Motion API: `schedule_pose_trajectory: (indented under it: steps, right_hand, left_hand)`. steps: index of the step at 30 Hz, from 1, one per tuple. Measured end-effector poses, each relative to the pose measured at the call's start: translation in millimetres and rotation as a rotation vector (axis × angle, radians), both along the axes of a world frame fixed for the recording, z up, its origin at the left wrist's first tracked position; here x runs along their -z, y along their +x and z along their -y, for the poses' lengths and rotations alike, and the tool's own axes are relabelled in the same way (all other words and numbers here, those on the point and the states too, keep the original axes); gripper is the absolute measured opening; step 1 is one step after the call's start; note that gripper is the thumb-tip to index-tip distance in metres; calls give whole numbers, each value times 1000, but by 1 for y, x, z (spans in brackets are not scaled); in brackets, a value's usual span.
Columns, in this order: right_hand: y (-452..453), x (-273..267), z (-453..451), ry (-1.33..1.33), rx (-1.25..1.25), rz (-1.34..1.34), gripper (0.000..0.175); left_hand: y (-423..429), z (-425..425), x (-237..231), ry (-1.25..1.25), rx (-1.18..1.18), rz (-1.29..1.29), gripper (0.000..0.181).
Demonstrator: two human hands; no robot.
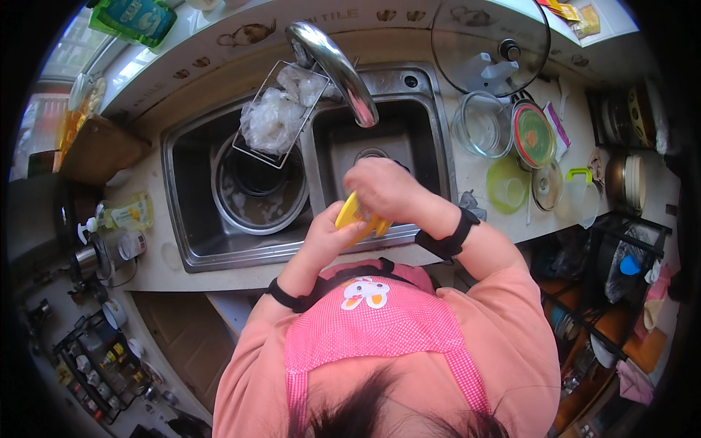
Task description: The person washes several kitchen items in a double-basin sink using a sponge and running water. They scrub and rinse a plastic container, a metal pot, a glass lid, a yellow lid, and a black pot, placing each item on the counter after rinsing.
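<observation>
My left hand (328,232) grips a small yellow dish or container (347,210) above the front rim of the right sink basin (342,137). My right hand (383,189) is over the same yellow piece with its fingers curled. Whether those fingers hold anything is hidden. Beyond my hands, the chrome faucet (342,74) arches over the right basin. In the left basin (189,164) stands a round metal pot (298,211) holding cloudy water and a dark round item. Crumpled clear plastic (274,120) sits in a wire rack (282,159) across the basins.
Right of the sink are a glass bowl (482,126), a green-and-red round lid (534,137), a yellow-green bowl (506,186) and a large glass lid (460,49) against the wall. Dish soap (128,213) and a cutting board (104,148) stand at the left.
</observation>
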State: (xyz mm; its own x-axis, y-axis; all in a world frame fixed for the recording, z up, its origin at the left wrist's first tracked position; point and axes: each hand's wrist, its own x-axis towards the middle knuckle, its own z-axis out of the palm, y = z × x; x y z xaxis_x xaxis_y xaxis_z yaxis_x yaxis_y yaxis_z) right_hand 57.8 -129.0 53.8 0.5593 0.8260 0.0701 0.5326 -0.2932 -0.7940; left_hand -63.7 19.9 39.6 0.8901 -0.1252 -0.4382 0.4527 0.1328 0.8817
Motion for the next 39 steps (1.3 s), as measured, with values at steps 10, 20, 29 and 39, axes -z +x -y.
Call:
schedule_pose_trajectory:
  steps: [10,20,29,39]
  right_hand:
    - [2,41,53,241,501,-1281,37]
    - [-18,64,53,163,778,-991,32]
    - [-24,52,43,-316,650,-180,26]
    - [-41,35,-8,-120,76,222,40]
  left_hand:
    - [1,6,-2,899,438,1086,33]
    - [-7,-21,5,534,20,365,93]
    - [-1,-9,34,-537,-380,-328,45]
    - [8,5,56,-555,-515,-261,37]
